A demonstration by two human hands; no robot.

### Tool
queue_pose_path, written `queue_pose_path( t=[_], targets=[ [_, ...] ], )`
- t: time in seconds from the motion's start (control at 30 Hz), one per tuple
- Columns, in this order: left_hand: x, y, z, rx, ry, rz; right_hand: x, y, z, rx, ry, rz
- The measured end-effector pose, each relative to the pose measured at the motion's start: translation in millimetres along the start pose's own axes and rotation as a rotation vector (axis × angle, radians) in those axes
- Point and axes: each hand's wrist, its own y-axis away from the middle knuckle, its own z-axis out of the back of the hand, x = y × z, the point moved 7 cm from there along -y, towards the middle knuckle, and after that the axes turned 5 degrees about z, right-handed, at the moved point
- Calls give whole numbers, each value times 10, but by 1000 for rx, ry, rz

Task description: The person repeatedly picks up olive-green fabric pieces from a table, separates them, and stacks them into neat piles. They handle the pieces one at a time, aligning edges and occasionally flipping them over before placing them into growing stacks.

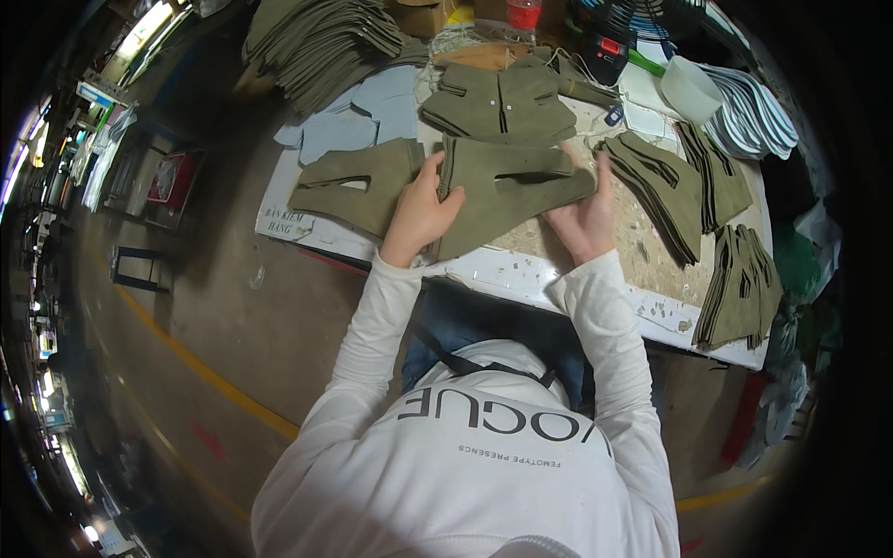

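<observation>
Between my two hands is a thick stack of olive-green cut fabric pieces (498,206), each with a slit-like opening on its right side. My left hand (420,219) is closed round the stack's left edge, thumb on top. At the other end, my right hand (586,212) grips the right tip, with some of its fingers hidden behind the cloth. Another olive stack (326,191) lies flat just left of my left hand. Beyond the held pieces rests a further olive pile (498,100). More olive stacks (662,191) lie to the right of my right hand.
The worktable (507,279) has a white, chipped front edge. Pale blue cut sheets (339,121) and a tall olive pile (321,46) occupy the back left. A white roll (691,91), white layered pieces (755,112) and a black fan (642,19) stand at the back right.
</observation>
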Motion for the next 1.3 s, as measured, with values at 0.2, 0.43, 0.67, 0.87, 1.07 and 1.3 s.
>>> queue_pose_path(
  t=[0.2,0.43,0.67,0.87,1.07,1.3],
  targets=[
    [-116,350,313,-378,-398,-244,334,83,58,-204,833,545],
    [245,457,318,-366,-843,-99,-339,533,-617,588,2008,677],
    [203,491,666,-378,-729,-175,-676,511,-539,779,2051,529],
    [156,406,772,-403,-611,-44,-492,666,-582,616,1819,681],
    [205,326,814,-316,-472,-18,-365,981,-500,515,1681,599],
    [-151,231,874,-63,173,-21,-343,1119,-288,373,1289,175]
  ],
)
